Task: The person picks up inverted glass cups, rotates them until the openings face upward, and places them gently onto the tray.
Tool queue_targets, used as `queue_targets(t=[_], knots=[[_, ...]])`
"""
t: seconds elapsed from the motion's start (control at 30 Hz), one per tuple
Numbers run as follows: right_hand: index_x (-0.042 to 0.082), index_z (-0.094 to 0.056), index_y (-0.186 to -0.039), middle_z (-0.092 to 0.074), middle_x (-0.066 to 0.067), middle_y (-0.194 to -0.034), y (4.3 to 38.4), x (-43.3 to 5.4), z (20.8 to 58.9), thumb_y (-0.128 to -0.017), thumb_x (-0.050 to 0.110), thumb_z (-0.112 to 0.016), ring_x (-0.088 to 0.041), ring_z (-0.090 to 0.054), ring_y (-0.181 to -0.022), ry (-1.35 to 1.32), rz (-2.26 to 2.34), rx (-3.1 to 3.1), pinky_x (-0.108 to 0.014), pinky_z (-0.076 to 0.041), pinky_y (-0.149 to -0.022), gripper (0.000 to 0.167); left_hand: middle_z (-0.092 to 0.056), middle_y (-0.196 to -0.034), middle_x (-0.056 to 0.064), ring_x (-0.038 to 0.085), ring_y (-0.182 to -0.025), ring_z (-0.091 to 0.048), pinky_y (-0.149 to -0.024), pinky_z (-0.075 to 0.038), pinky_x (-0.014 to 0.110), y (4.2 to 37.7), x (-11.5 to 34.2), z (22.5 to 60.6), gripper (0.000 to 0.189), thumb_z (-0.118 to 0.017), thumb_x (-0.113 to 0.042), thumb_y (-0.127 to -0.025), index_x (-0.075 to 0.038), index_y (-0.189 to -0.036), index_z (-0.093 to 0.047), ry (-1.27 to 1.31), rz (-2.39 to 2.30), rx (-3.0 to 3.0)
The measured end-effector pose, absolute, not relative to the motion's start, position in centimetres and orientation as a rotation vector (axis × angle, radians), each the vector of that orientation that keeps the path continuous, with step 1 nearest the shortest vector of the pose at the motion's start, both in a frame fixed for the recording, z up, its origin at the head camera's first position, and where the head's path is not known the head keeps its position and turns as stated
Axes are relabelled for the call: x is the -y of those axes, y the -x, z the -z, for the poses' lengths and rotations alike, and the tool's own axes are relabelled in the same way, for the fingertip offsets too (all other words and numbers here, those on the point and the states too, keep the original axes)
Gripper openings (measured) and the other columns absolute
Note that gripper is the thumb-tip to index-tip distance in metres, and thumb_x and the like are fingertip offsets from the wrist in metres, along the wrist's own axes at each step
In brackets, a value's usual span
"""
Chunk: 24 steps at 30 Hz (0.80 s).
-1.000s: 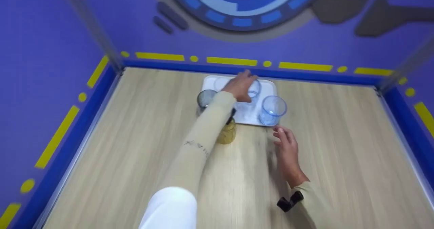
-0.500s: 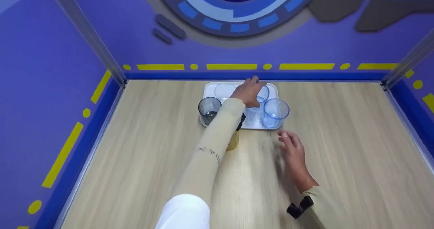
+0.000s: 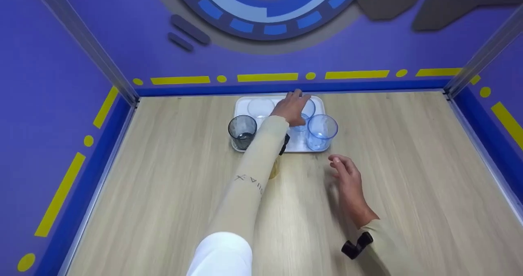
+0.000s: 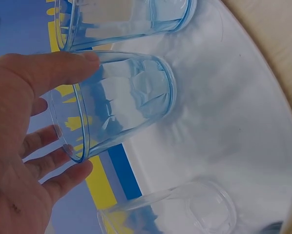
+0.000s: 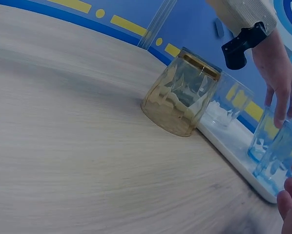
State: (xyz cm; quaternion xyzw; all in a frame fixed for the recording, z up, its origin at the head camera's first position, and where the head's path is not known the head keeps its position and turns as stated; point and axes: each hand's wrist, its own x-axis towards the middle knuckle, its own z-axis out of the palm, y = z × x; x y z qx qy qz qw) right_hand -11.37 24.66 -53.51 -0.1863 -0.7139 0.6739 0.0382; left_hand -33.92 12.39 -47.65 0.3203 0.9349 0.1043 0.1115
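Note:
My left hand point(image 3: 291, 108) reaches over a white tray point(image 3: 297, 146) and holds a light-blue glass point(image 4: 131, 97) by its rim, thumb on one side and fingers on the other. That glass stands upright at the tray's back right. Close in front of it is a second blue glass point(image 3: 322, 132). My right hand point(image 3: 350, 186) hovers, loosely curled and holding nothing, just off the tray's front right corner. An amber glass point(image 5: 180, 95) stands upside down on the table before the tray; in the head view my left sleeve mostly covers it.
A dark grey glass point(image 3: 242, 132) stands at the tray's front left, with a clear glass point(image 3: 260, 107) behind it. Past the tray, a blue-purple wall point(image 3: 179, 63) with yellow dashes closes the back of the wooden table point(image 3: 171, 186).
The head view has shifted slightly. My left hand stays at the same blue glass, and my right hand keeps its place near the tray corner.

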Motion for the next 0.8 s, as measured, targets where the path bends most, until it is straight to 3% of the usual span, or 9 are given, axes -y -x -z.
queue_targets(t=[0.3,0.8], knots=[[0.005,-0.045,-0.131,-0.046,-0.011,-0.14,11.24,-25.07,53.89,-0.103,0.041,-0.041,-0.027,-0.039,-0.131,0.546,-2.099,2.168,-0.048,-0.034,-0.11,0.046,-0.032,-0.152,0.008,0.023,-0.139,-0.034,-0.108,-0.042,0.036,33.84,-12.36,47.68,0.078,-0.072,-0.025,-0.086,-0.02,-0.151,-0.03,-0.92,-0.322,-2.76],[0.007,-0.046,-0.133,-0.044,-0.012,-0.139,10.84,-25.09,53.31,-0.104,0.037,-0.038,-0.023,-0.041,-0.128,0.585,-2.093,2.183,-0.042,-0.036,-0.108,0.042,-0.023,-0.158,0.012,0.027,-0.147,-0.024,-0.113,-0.038,0.036,33.25,-12.36,47.35,0.079,-0.07,-0.028,-0.088,-0.016,-0.153,-0.027,-0.913,-0.359,-2.71]])
